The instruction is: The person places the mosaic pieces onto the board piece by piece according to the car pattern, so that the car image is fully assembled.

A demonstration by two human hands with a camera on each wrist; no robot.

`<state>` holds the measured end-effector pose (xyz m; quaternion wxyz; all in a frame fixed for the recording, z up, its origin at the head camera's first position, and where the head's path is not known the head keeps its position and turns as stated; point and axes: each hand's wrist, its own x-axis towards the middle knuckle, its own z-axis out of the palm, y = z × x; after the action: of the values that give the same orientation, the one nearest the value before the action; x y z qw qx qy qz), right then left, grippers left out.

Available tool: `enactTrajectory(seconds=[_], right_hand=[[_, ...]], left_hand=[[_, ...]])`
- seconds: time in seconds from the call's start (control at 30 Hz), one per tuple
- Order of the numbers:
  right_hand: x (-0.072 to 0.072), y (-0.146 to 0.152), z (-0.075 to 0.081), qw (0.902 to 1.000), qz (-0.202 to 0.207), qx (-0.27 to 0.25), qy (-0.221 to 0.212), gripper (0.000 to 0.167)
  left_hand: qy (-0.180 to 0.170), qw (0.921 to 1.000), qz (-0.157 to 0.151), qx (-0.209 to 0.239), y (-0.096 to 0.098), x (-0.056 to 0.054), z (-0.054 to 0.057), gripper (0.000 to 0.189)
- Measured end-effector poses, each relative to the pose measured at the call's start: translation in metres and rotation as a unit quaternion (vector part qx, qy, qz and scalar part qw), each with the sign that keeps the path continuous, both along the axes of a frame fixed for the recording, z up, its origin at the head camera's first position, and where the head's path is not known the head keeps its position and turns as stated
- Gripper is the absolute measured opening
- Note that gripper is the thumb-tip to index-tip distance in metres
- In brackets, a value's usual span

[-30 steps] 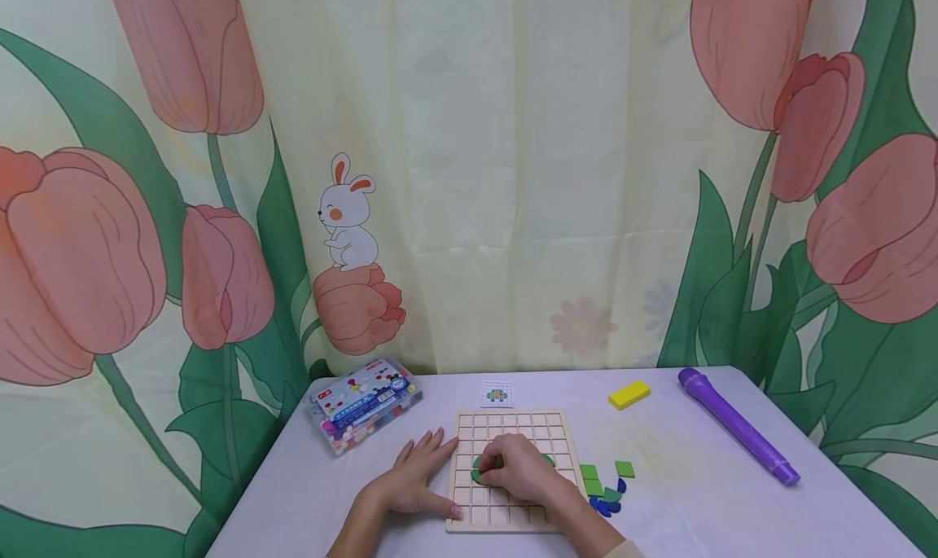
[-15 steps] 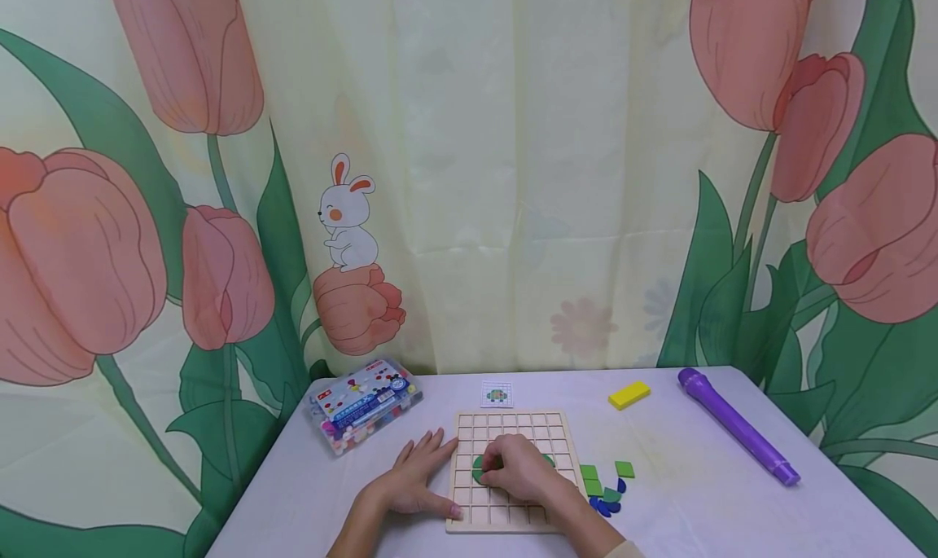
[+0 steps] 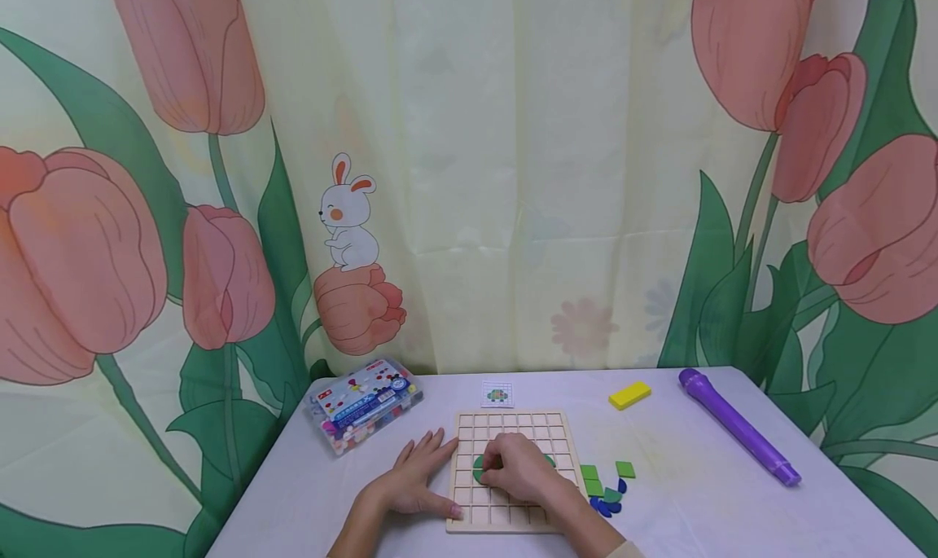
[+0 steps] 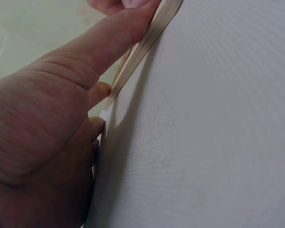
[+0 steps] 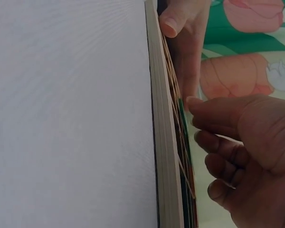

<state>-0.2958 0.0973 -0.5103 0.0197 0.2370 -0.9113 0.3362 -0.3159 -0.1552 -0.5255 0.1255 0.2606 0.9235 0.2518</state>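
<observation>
A wooden grid board (image 3: pixel 513 422) lies flat on the table. My left hand (image 3: pixel 414 481) rests at its left side, fingers spread, the thumb touching the lower left edge; the left wrist view shows that thumb against the board's rim (image 4: pixel 149 40). My right hand (image 3: pixel 516 467) is over the board's middle, fingers curled, thumb and forefinger at a green rounded tile (image 3: pixel 478 470) in the grid. The right wrist view has those fingertips close against the green tile edge (image 5: pixel 182 107). Another green tile (image 3: pixel 550 460) shows beyond the right hand, which hides the cells beneath it.
Green square tiles (image 3: pixel 592 487) and several blue petal-shaped pieces (image 3: pixel 604 507) lie right of the board. A small picture card (image 3: pixel 497 394) sits behind it. A clear box of colourful pieces (image 3: pixel 366 403), a yellow block (image 3: pixel 629 395) and a purple stick (image 3: pixel 740 428) stand farther out.
The green rounded tile under my right fingertips has shifted slightly, so its edge lines up with the green above it. My left hand has stayed still.
</observation>
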Motion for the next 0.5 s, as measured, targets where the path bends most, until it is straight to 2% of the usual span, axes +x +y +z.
enactTrajectory(seconds=[0.23,0.5], right_hand=[[0.001,0.007,0.008,0.9996,-0.026,-0.001,0.008,0.008],[-0.002,0.027,0.014,0.9980,-0.057,0.001,0.027,0.005]], left_hand=[[0.001,1.0000,0.002,-0.005,0.001,0.000,-0.001,0.112],[0.004,1.0000,0.002,-0.004,0.001,0.000,0.000,0.113]])
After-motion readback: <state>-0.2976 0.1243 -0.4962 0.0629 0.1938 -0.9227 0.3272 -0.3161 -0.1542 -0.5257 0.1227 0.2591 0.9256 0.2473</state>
